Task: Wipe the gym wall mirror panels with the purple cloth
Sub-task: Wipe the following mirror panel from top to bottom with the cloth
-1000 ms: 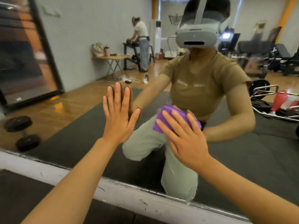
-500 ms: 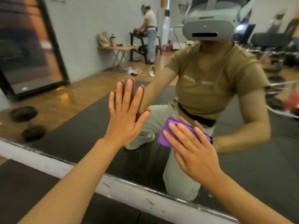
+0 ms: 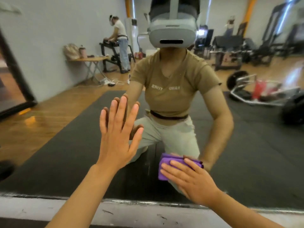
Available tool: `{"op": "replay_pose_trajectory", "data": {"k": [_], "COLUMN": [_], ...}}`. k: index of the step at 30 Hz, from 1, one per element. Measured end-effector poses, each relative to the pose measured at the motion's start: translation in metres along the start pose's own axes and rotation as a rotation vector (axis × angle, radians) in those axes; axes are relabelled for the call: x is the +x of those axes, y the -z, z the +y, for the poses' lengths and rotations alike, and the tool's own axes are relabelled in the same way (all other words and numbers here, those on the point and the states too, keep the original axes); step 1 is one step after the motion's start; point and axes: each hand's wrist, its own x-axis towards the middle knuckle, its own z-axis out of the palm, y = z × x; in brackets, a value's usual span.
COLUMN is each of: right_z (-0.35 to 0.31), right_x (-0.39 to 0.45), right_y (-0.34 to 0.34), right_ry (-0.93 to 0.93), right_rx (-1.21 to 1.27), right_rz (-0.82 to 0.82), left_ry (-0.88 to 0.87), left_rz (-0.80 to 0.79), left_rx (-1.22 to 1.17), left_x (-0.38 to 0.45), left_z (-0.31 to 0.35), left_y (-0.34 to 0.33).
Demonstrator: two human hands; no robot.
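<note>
The wall mirror [image 3: 65,153] fills most of the view and reflects me kneeling in front of it. My left hand [image 3: 117,134] lies flat on the glass, fingers straight and pointing up. My right hand [image 3: 191,180] presses the folded purple cloth [image 3: 166,167] against the glass low down, near the mirror's bottom edge, with straight fingers spread over it. Part of the cloth is hidden under that hand. A vertical seam between two panels runs just left of the cloth.
A scuffed white ledge [image 3: 131,213] runs below the mirror's bottom edge. The reflection shows a black floor mat, wooden floor, a folding table with bags, another person at a rack, and gym equipment at the right.
My right hand has slid the purple cloth down the glass toward the bottom edge. My left hand has stayed flat on the mirror. The camera has shifted.
</note>
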Motion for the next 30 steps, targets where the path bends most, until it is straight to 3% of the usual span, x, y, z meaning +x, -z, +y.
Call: {"op": "replay_pose_trajectory", "data": {"k": [3,6,14,18,22,27,30], "right_z": [-0.018,-0.009,0.104,0.098,0.040,-0.058,-0.077], "right_x": [-0.013,-0.005,0.115,0.135,0.114,0.050,0.031], "right_y": [-0.012,-0.004,0.090,0.094,0.053,-0.013,-0.029], "right_ry": [0.089,0.091,-0.358,-0.546,-0.410,0.002,0.116], "right_rx": [-0.040,-0.038,0.086,0.137,0.151,0.056,-0.032], "right_rz": [-0.112,-0.083,0.444,0.551,0.463,0.015,-0.103], "left_ry": [-0.019,-0.038,-0.005,0.099,0.134,0.096,0.119], "left_rz": [0.016,0.041,0.158,0.169,0.126,0.104,0.119], "left_rx": [-0.018,-0.047,-0.121,-0.128,-0.126,-0.109,-0.139], "left_x": [0.001,-0.001,-0.012,-0.037,-0.060,-0.062,-0.063], "left_z": [-0.002,-0.005,-0.008,-0.016,-0.024,-0.033,-0.029], "left_y": [-0.002,-0.003,-0.008,-0.012,-0.016,-0.015,-0.016]}}
